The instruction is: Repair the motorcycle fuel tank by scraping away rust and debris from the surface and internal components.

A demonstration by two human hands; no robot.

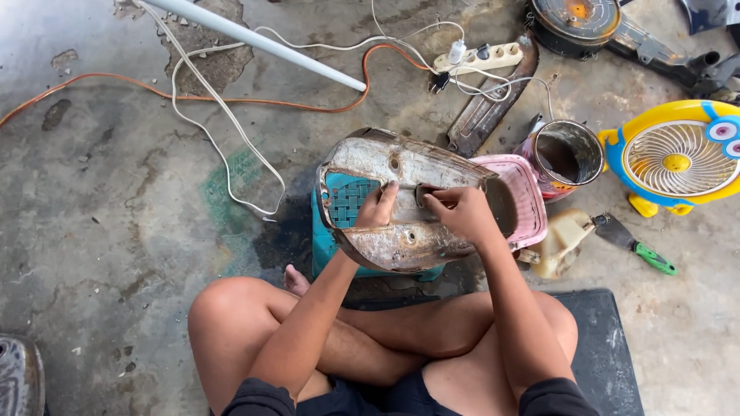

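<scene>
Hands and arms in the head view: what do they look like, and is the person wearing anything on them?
Both hands, left hand and right hand, are bare: no gloves, and no rings or watch that I can make out. The forearms are uncovered too. Black sleeves show only at the bottom edge of the picture, near the upper arms.

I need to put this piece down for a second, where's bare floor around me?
Bare concrete floor lies left of the turquoise plastic stool, below the orange cable. The right is crowded: rusty tin can, yellow toy fan, green-handled scraper.
</scene>
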